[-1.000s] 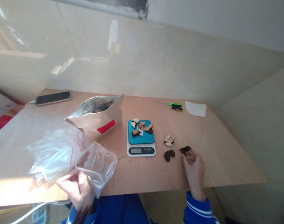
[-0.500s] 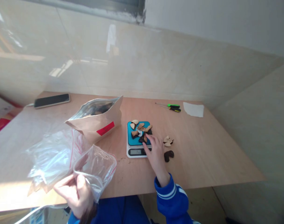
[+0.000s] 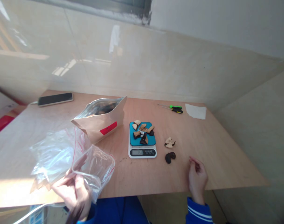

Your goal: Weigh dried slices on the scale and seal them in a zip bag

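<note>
Left hand [image 3: 73, 194] pinches clear bag [image 3: 86, 165], right hand [image 3: 197, 177] loosely curled over plywood table [image 3: 202, 146].

Perhaps a home packing bench: scale [image 3: 142, 147], plywood table [image 3: 225, 161].

I see a teal-topped white scale [image 3: 142, 146], a tan paper bag [image 3: 102, 121] with a red label, and blue white-striped sleeves [image 3: 199, 213].
</note>
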A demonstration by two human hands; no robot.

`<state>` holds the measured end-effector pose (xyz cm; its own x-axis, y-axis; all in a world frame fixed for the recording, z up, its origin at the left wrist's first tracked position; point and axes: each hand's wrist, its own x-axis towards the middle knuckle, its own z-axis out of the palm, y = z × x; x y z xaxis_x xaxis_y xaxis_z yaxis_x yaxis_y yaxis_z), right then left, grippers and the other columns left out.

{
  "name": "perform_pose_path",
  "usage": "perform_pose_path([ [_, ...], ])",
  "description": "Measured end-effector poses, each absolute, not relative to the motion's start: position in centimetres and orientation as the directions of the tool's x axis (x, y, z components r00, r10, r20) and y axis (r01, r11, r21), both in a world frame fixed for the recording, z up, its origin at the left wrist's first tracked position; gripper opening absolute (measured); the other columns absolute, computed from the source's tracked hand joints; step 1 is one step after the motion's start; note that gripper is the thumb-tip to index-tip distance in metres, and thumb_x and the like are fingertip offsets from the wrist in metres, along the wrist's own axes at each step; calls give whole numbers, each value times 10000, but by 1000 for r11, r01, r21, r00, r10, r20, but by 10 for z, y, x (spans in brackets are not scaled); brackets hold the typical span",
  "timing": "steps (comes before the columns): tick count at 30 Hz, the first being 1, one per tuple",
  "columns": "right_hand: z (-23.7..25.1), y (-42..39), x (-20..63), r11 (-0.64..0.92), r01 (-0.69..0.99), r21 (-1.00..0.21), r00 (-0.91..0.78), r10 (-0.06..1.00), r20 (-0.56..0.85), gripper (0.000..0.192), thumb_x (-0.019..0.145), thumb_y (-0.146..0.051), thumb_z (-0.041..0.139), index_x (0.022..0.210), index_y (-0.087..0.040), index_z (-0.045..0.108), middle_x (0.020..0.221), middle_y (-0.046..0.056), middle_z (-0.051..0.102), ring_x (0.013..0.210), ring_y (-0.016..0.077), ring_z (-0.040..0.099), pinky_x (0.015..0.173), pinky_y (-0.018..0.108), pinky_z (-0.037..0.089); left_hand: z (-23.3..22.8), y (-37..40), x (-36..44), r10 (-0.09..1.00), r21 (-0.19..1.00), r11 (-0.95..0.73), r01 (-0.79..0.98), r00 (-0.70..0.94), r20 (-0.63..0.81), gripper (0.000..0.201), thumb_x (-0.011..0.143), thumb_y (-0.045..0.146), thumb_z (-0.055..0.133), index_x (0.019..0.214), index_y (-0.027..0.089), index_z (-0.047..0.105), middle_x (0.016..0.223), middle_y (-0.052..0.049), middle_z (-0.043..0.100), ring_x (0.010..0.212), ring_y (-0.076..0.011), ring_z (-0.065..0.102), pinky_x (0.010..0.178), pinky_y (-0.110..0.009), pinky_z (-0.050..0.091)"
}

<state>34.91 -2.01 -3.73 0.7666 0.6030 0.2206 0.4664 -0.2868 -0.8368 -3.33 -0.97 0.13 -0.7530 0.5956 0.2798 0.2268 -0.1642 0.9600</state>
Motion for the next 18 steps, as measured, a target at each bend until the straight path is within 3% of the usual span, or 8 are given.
perform_pose_path([
  [4,-42,-18,349,-301,469,-830,749,634,193,333,795,-381,495,937,-130,661,995,151,690,873,251,616,814,404,472,0,-14,-31,526,980,-43,197,-829,190,284,655,235,646,852,259,442,721,41,494,648,-176,528,672,-366,461],
  [8,-38,-17,347,-311,501,-807,739,640,212,325,782,-360,475,904,-133,672,992,155,689,924,269,613,840,412,464,9,-15,-25,562,992,13,127,-821,98,265,687,283,632,857,244,432,724,43,492,610,-157,505,618,-338,443],
  [18,-40,-17,349,-287,618,-732,655,703,277,337,799,-371,460,870,-132,687,889,127,653,812,243,575,736,379,455,6,-15,-30,537,989,31,147,-837,107,273,667,274,636,849,220,440,722,48,497,612,-142,528,595,-305,435],
])
